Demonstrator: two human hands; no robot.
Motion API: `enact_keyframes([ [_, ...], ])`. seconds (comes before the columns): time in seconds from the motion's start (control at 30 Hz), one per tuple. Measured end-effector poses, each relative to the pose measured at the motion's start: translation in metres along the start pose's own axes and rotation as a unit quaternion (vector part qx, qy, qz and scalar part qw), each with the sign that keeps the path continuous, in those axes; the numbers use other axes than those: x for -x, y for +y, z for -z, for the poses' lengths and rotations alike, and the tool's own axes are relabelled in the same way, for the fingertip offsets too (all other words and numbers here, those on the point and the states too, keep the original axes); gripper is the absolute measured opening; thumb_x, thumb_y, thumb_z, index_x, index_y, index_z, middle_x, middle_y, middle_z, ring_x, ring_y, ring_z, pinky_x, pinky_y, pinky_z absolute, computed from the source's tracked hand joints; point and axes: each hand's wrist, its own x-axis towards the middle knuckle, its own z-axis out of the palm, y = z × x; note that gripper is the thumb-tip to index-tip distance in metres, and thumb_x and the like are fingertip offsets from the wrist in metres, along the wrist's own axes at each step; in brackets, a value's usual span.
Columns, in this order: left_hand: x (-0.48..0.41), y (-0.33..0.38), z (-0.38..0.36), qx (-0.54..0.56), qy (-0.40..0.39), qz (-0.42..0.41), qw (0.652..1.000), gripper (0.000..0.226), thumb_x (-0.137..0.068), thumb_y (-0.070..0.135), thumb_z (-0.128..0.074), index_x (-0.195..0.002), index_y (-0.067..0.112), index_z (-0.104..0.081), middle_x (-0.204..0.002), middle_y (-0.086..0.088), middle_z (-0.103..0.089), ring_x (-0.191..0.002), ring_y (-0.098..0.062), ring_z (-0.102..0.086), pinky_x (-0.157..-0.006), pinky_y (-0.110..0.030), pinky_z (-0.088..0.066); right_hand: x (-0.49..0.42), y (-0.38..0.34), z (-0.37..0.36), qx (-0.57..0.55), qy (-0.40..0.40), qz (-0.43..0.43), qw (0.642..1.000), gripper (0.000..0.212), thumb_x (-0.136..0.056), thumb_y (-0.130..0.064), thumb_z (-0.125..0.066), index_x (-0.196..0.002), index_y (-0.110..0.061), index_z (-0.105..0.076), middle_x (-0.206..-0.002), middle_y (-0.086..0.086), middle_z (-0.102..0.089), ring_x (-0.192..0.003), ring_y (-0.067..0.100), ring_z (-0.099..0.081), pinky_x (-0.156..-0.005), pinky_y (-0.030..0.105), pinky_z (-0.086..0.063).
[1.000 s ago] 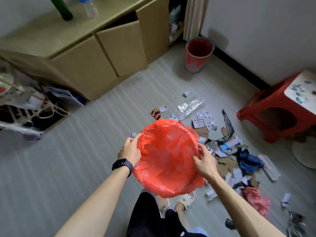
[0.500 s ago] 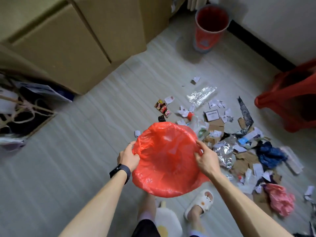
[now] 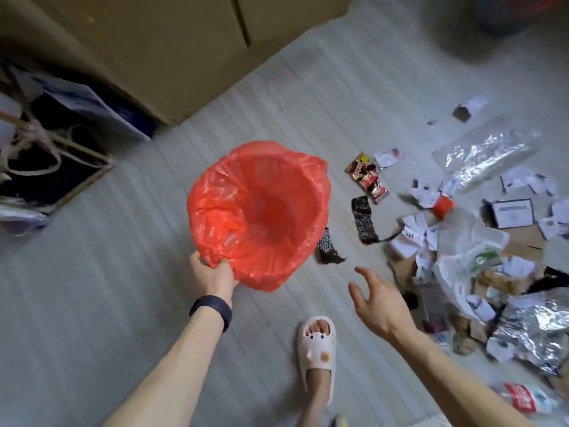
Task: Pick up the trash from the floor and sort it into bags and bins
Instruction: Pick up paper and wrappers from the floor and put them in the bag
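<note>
My left hand (image 3: 213,277) grips the near rim of a red bin lined with a red plastic bag (image 3: 261,211), held low over the floor with its mouth facing up. My right hand (image 3: 380,303) hovers free to the right of the bin, fingers spread, holding nothing. Dark snack wrappers (image 3: 363,220) and a smaller one (image 3: 328,246) lie just right of the bin. A red and yellow wrapper (image 3: 366,177) lies beyond them. A heap of paper scraps, cardboard, a white plastic bag (image 3: 462,257) and silver foil (image 3: 529,331) covers the floor at right.
A brown cabinet (image 3: 154,50) stands at the back left. A frame with cords and papers (image 3: 55,155) sits at the left edge. My foot in a white slipper (image 3: 317,346) stands below the bin. A clear plastic sheet (image 3: 483,152) lies at the far right.
My right hand has let go of the red bag and moved right and down, fingers spread. The left hand alone now holds the bin, which has dropped toward the floor. The view has tilted down.
</note>
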Motion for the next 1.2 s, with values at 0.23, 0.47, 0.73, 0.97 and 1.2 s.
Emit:
enact_keyframes([
  [0.23, -0.047, -0.016, -0.097, 0.119, -0.022, 0.007, 0.993, 0.048, -0.084, -0.004, -0.058, -0.118, 0.025, -0.043, -0.113, -0.01, -0.061, -0.073, -0.02, -0.064, -0.051, -0.031, -0.057, -0.073, 0.064, -0.096, 0.15, -0.106, 0.031, 0.982, 0.059, -0.099, -0.049, -0.04, -0.153, -0.029, -0.027, -0.164, 0.004, -0.022, -0.149, 0.03, -0.018, -0.12, 0.037, -0.024],
  [0.47, -0.046, -0.029, -0.172, 0.163, -0.076, -0.023, 0.983, 0.048, -0.089, 0.002, -0.058, -0.127, 0.024, -0.04, -0.089, 0.004, -0.057, -0.067, -0.01, -0.062, -0.058, -0.032, -0.058, -0.123, 0.138, -0.148, 0.291, -0.141, 0.052, 0.945, 0.067, -0.098, -0.045, -0.038, -0.157, -0.037, -0.007, -0.166, 0.003, 0.014, -0.152, 0.036, 0.009, -0.121, 0.053, -0.01],
  [0.73, -0.027, -0.086, -0.18, 0.118, -0.038, -0.19, 0.974, 0.059, -0.089, 0.049, -0.061, -0.136, 0.024, -0.036, -0.114, 0.003, -0.059, -0.092, -0.013, -0.064, -0.078, -0.014, -0.05, -0.13, 0.2, -0.174, 0.344, -0.067, 0.162, 0.923, 0.08, -0.059, -0.035, -0.082, -0.135, -0.028, -0.058, -0.146, 0.011, -0.052, -0.124, 0.044, -0.057, -0.075, 0.056, -0.055],
  [0.97, 0.018, -0.182, -0.195, -0.077, -0.155, -0.275, 0.946, 0.032, -0.086, 0.023, -0.061, -0.116, 0.025, -0.049, -0.116, -0.001, -0.059, -0.083, -0.007, -0.06, -0.091, -0.034, -0.049, -0.124, 0.192, -0.151, 0.285, -0.058, 0.18, 0.94, 0.051, -0.095, -0.042, -0.036, -0.146, -0.037, -0.033, -0.161, 0.005, -0.019, -0.145, 0.031, -0.026, -0.103, 0.042, -0.041],
  [1.2, 0.05, -0.197, -0.198, -0.43, -0.33, -0.389, 0.745, 0.03, -0.086, 0.032, -0.053, -0.116, 0.029, -0.058, -0.117, 0.003, -0.062, -0.111, -0.019, -0.058, -0.098, -0.036, -0.047, -0.075, 0.192, -0.1, 0.251, 0.019, 0.103, 0.962, 0.039, -0.093, -0.036, -0.046, -0.129, -0.024, -0.054, -0.131, 0.002, -0.05, -0.127, 0.029, -0.045, -0.097, 0.041, -0.049],
])
